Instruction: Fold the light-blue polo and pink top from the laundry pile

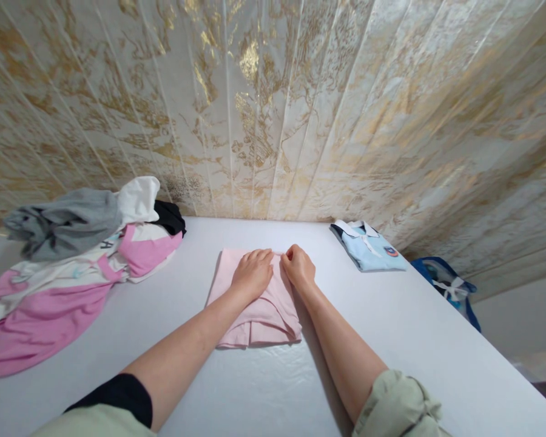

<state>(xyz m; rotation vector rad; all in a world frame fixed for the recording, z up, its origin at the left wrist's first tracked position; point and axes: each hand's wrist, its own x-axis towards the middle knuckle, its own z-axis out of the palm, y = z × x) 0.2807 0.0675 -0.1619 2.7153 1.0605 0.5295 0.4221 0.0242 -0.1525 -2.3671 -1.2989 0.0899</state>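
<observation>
A folded pale pink garment (259, 318) lies on the white table (391, 340) in front of me. My left hand (252, 273) rests flat on its upper part, fingers stretched out and close together. My right hand (299, 267) is at the garment's top right corner, fingers curled into a pinch on the cloth's edge. Both forearms reach in from the bottom of the view.
A heap of unfolded clothes (68, 261), pink, white, grey and black, lies at the table's left. A folded light blue polo shirt (368, 246) sits at the back right. A blue bag (450, 288) is beyond the table's right edge. A gold-patterned wall (273, 103) stands behind.
</observation>
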